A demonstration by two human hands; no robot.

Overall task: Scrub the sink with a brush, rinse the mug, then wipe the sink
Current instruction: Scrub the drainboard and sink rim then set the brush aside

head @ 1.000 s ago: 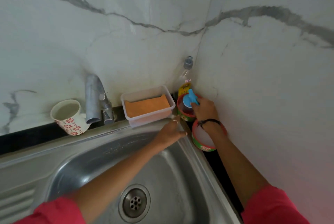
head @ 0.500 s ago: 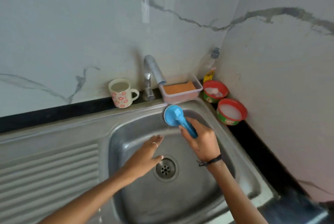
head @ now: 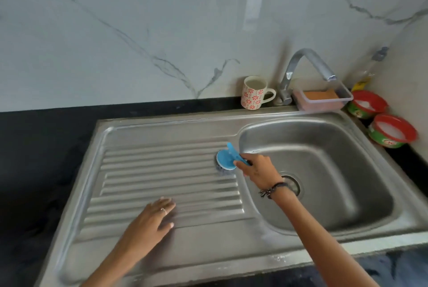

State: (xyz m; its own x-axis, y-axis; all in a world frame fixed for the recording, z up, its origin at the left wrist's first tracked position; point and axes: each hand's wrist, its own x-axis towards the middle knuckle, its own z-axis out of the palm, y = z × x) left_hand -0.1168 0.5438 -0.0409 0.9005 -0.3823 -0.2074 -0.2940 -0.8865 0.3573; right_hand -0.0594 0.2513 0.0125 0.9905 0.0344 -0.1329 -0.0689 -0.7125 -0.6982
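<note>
On the ribbed drainboard of the steel sink (head: 143,138), my right hand (head: 258,169) grips the blue brush (head: 225,159) by its handle, bristles pressed to the metal beside the basin. My left hand (head: 150,219) lies flat on the ribs nearer me, fingers spread. Behind the sink on the dark bench (head: 46,138), the flowered mug (head: 253,93) stands upright beside the tap (head: 301,66).

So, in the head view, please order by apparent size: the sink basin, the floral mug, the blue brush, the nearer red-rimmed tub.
1. Sink basin, clearly the largest.
2. Nearer red-rimmed tub.
3. Floral mug and blue brush: they look alike, and the right hand hides part of the brush, so no ranking.
</note>
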